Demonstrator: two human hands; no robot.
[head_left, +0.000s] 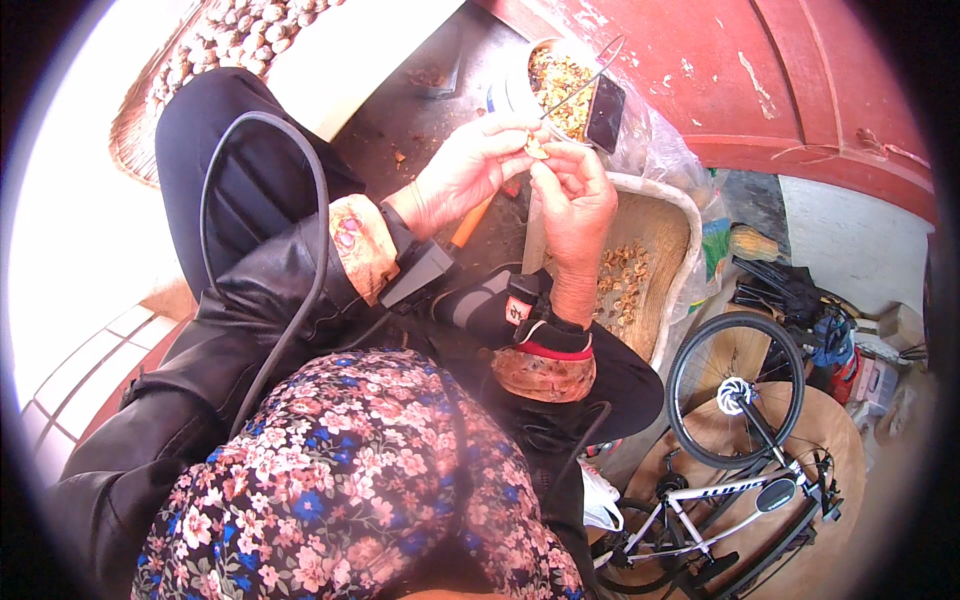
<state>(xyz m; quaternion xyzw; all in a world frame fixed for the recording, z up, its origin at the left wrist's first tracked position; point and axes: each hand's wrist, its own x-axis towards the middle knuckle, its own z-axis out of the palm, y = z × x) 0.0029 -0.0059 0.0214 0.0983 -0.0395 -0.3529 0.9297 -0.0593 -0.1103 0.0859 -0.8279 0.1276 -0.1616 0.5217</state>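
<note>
My left hand (465, 172) and my right hand (577, 205) meet in front of me, fingertips pinched on a small pale-yellow walnut piece (537, 150). Just beyond them stands a white bucket (512, 85) holding many yellow-brown walnut pieces (562, 85). A thin wire (590, 82), perhaps the bucket's handle, slants over it. Below my left wrist an orange handle (470, 224) shows; what it belongs to is hidden. To the right of my right wrist lies a pale basin (668, 222) with broken shells (622, 280) in it.
A dark phone (605, 113) rests by the bucket's right side, against clear plastic bags (650, 140). Whole walnuts (240, 35) fill a woven tray (130, 130) at the upper left. Red doors (780, 80) rise behind. A bicycle (735, 440) occupies the lower right.
</note>
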